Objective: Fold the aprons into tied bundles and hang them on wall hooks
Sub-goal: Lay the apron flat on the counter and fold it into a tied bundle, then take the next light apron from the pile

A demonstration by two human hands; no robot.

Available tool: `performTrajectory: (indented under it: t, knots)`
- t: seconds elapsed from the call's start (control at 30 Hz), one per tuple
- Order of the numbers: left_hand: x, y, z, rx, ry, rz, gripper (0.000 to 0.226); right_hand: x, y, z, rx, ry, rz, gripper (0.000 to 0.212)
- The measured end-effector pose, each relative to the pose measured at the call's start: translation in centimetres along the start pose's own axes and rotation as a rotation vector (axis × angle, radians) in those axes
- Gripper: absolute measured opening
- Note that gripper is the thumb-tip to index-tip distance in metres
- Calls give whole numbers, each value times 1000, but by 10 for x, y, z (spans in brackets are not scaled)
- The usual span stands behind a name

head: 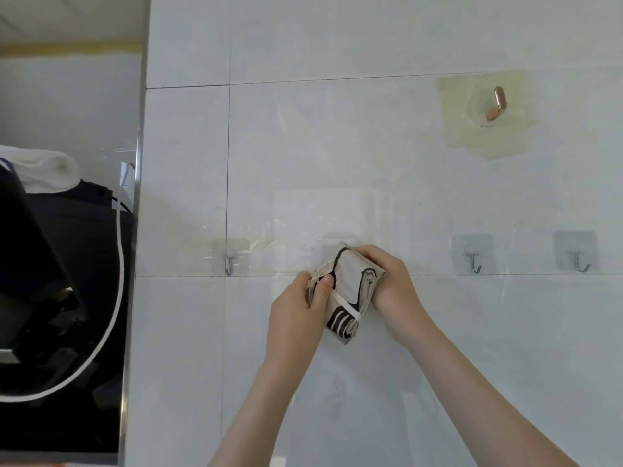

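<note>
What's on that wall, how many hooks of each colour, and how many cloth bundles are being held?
silver hooks: 3
copper hook: 1
apron bundle: 1, gripped by the left hand and the right hand
Total: 5 things. Anything behind the bundle is hidden.

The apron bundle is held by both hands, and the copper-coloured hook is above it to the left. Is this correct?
No: the head view shows the copper-coloured hook above the apron bundle to the right. The left hand and right hand do hold it.
</note>
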State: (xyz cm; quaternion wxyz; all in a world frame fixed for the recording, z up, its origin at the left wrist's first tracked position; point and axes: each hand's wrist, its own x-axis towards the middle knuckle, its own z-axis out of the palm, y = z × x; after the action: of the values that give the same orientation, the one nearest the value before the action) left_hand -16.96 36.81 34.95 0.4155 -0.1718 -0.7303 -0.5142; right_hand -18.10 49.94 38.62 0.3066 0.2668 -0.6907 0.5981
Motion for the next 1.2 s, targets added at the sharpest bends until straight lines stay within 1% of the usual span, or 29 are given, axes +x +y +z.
performTrajectory:
  t: [0.07,0.13,0.17,0.23,0.3,0.37,0.4,0.47,0.53,0.63,0.73,0.8,0.9,1.0,1.07,1.17,1.2]
  knots:
    - [-4,-3,2,-10,41,-36,35,-6,5,-6,79,-5,19,31]
    - [-9,-4,7,-6,55,-60,29,-14,9,-8,119,-11,40,35]
    - [-12,-3,9,-7,59,-66,26,-18,12,-7,127,18,51,36]
    - [-20,0,11,2,59,-62,20,-31,19,-5,94,168,57,34]
    - [-23,1,13,112,66,-22,14,-44,25,-2,38,306,31,25]
    - [-28,1,12,183,70,-26,24,-61,30,2,30,379,19,14]
    - [-30,0,12,176,64,-39,32,-68,34,5,27,409,-3,13]
    - [-42,1,10,171,58,-83,50,-87,40,12,-5,472,-50,22]
    - [-60,-2,7,194,67,-96,62,-109,46,22,-109,461,-162,29]
    - [-89,-21,-9,270,71,-77,62,-141,62,42,-277,305,-331,35]
    - [-119,-49,-36,380,42,-131,52,-167,78,69,-381,115,-377,27]
    - [-150,-74,-63,446,6,-226,48,-190,89,95,-398,-45,-323,23]
    - [-195,-118,-113,564,-86,-376,39,-224,105,144,-407,-347,-173,19]
    - [-228,-162,-170,688,-209,-516,34,-249,119,200,-444,-611,-57,24]
    - [-243,-189,-210,736,-264,-599,32,-263,129,245,-472,-782,65,27]
    - [-259,-230,-265,788,-351,-716,31,-285,151,317,-537,-955,270,28]
    - [-263,-244,-281,806,-389,-730,29,-293,164,341,-550,-995,349,29]
